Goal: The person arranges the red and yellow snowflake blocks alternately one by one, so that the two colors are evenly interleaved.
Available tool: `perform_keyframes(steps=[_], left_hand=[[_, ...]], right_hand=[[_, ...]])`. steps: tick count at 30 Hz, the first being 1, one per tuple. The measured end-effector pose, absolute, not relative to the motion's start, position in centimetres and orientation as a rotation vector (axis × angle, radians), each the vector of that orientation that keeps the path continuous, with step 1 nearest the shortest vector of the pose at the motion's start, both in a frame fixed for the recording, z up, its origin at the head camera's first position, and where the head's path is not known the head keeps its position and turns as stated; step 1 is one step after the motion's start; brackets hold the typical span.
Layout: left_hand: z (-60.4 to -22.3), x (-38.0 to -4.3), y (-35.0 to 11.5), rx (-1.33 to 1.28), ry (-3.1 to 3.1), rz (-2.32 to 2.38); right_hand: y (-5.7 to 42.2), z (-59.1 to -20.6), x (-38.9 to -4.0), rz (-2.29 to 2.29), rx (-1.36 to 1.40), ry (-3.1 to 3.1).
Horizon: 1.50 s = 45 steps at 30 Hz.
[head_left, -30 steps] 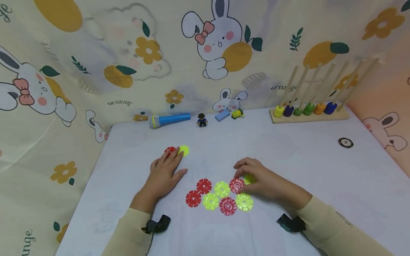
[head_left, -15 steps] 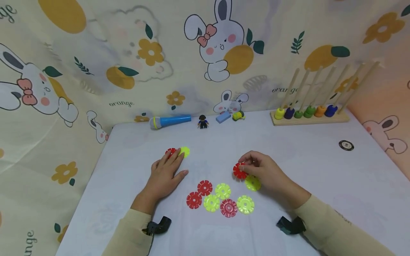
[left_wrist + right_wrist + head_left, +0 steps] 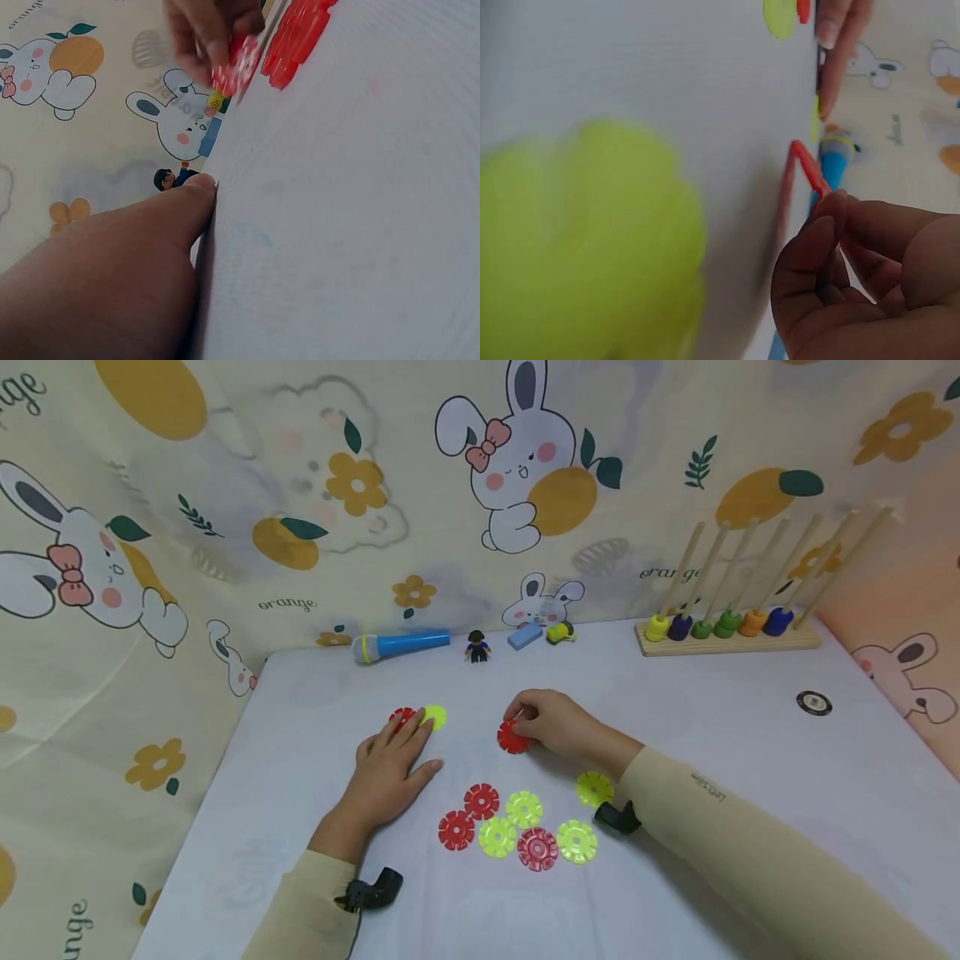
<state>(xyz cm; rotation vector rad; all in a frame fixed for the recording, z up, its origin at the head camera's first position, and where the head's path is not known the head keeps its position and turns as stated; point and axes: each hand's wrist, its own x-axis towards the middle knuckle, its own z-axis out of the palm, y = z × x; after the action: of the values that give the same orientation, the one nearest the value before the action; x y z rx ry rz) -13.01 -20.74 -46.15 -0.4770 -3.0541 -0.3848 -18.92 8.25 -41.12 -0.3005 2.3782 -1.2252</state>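
My right hand [image 3: 558, 722] pinches a red notched plastic disc [image 3: 512, 737] between thumb and fingers; the right wrist view shows this red disc [image 3: 810, 166] edge-on and tilted above the white table. To the left, my left hand [image 3: 390, 777] lies flat, fingers spread, its fingertips on a red disc [image 3: 402, 717] and beside a yellow-green disc [image 3: 436, 717]. Nearer the front lies a loose cluster of red discs [image 3: 457, 831] and yellow-green discs [image 3: 577, 842]. One yellow-green disc [image 3: 595, 788] sits apart from them, close to the right wrist camera.
Along the back stand a blue toy microphone [image 3: 405, 644], a small toy figure [image 3: 477, 647], a blue block [image 3: 524, 636] and a yellow-green toy [image 3: 560, 633]. A wooden peg rack [image 3: 731, 643] with coloured beads is at back right, near a black-and-white round disc [image 3: 814, 702].
My right hand has lifted a red disc out of the cluster and carried it left and back, toward my left hand. The left hand has stayed in place.
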Motion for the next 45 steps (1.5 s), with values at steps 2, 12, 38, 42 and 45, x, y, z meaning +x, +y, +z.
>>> perform_keyframes(steps=[2,12,38,42,45], left_hand=[[-46.2,-13.0,-20.7,-0.479,-3.056,-0.392],[-46.2,-12.9,-20.6,-0.471,-3.051,-0.377],[-46.6,-13.1,-20.7,-0.490,-3.051,-0.346],[-46.7,-13.1,-20.7,-0.478,-3.060,-0.343],[-46.8,-13.2,-20.8,-0.468,-3.062,-0.334]], right_hand=[[7.3,-41.4,-19.5,-1.226,-0.309,2.360],[4.9,-41.1,-18.7,-0.857,-0.564,2.621],[2.3,-41.7,-17.4,-0.194,-0.930,2.629],[2.2,-42.1,-17.9,-0.182,-0.935,2.624],[2.2,-42.1,-18.0,-0.179,-0.950,2.615]])
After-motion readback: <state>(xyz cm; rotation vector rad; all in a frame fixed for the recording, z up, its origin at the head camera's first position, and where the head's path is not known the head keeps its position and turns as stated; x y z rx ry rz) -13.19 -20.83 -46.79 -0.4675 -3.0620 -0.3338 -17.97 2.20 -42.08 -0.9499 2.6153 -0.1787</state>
